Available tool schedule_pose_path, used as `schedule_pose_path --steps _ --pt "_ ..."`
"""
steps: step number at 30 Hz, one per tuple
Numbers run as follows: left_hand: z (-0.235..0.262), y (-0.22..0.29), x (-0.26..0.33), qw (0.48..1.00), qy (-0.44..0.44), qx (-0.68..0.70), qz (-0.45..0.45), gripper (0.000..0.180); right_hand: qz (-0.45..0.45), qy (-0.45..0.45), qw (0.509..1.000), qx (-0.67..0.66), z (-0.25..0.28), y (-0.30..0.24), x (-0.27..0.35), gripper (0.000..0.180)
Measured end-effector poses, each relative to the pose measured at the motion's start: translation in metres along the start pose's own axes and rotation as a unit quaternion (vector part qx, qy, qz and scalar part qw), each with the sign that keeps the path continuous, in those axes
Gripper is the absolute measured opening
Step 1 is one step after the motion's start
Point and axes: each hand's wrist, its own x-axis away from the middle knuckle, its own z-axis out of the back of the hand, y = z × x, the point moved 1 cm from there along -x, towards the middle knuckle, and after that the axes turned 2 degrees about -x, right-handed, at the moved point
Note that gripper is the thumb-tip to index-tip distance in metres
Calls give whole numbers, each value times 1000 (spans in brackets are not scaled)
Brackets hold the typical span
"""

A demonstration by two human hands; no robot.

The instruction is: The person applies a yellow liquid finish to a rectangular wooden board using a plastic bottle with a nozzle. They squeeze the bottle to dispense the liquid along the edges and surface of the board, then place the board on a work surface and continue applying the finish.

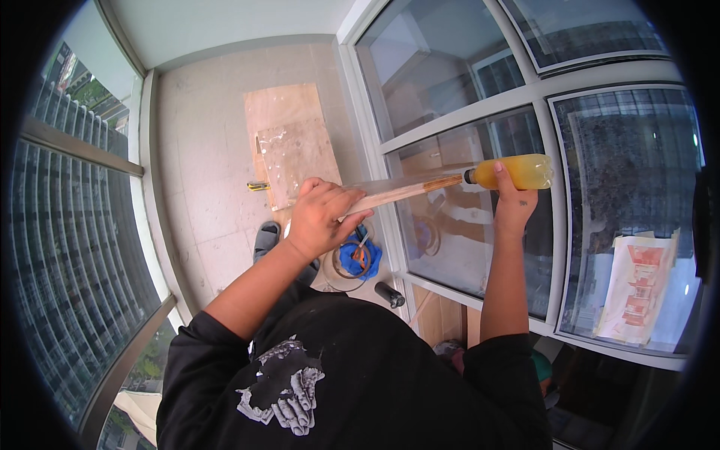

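My right hand (514, 201) grips a plastic bottle of yellow-orange liquid (517, 171), held sideways against the window glass (457, 217) with its cap pointing left. My left hand (321, 216) is closed around a long, pale wooden strip (409, 189) that runs from that hand to the bottle's cap. Both arms reach up from my black shirt at the bottom of the view.
On the tiled floor below lie a sheet of cardboard under clear plastic (291, 142), a yellow-handled tool (259, 186), a round container with a blue cloth (358, 256) and a dark cylinder (390, 294). White window frames cross the right side; a railing runs along the left.
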Motion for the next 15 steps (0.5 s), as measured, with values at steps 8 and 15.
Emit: schedule_pose_path --steps 8,15 --pt "0 -2 0 1000 -4 0 -2 31 -31 0 999 -20 1 6 2 35" --pt "1 -1 0 1000 -12 -2 -3 32 -26 -55 996 -58 -16 -15 21 30"
